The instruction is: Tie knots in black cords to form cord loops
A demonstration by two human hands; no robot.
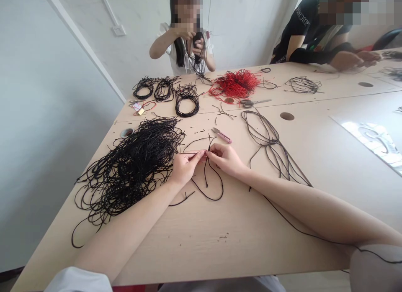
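Note:
A thin black cord [222,187] is pinched between my two hands over the middle of the table, with a loop hanging toward me. My left hand [187,164] closes thumb and finger on it from the left. From the right, my right hand [228,159] pinches it close to the left fingertips. Whether there is a knot between the fingertips I cannot tell. Just beyond my right hand lies a pair of pink thread snips [222,135]. A big tangled heap of black cords [135,162] spreads beside my left hand and forearm.
Coiled black cord bundles [187,106], a red cord pile [238,83] and dark scissors [254,103] lie farther back. Right of my hands is a loose cord hank [273,141]. A person [188,41] across the table handles black cord; another person [314,41] leans at the right.

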